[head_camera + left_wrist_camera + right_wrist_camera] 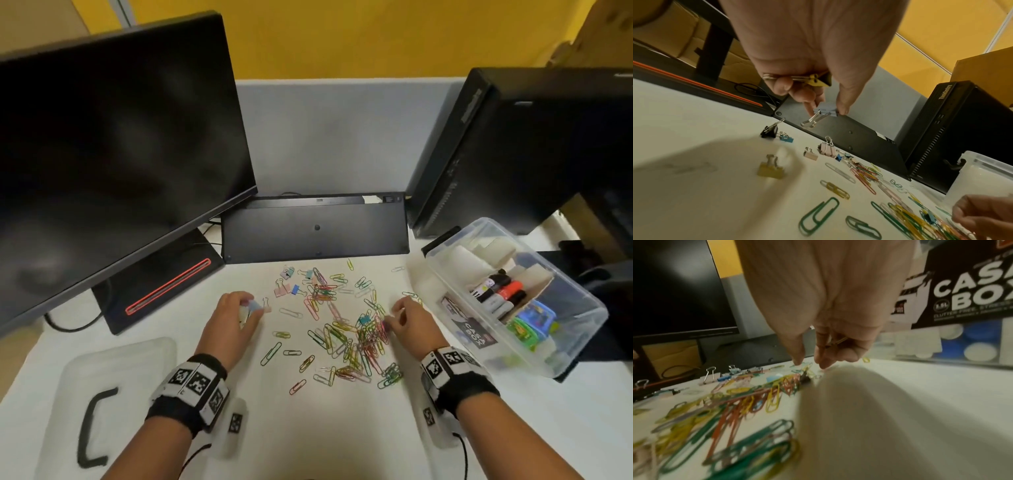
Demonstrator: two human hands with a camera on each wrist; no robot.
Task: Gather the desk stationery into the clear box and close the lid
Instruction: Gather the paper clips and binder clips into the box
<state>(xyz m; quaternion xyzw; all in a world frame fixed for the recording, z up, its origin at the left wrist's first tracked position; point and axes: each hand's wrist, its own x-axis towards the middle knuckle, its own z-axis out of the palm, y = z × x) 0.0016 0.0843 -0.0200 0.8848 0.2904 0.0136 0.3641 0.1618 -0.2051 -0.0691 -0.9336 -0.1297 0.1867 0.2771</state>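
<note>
Coloured paper clips (356, 335) lie in a loose heap mid-desk, with small binder clips (291, 284) behind them. My left hand (236, 315) hovers left of the heap. It pinches a pale blue binder clip (825, 108) between thumb and forefinger and keeps a yellow binder clip (818, 81) tucked in its curled fingers. My right hand (404, 315) is at the heap's right edge, its fingertips (824, 365) touching the desk and a few paper clips (838, 341) held in the curled fingers. The clear box (579, 346) stands open at the right, holding markers and small packs.
The box's clear lid (113, 394), with a black handle, lies flat at the front left. A monitor (113, 154) stands at the back left, an upturned keyboard (315, 229) leans behind the clips, and a black computer tower (513, 147) stands behind the box.
</note>
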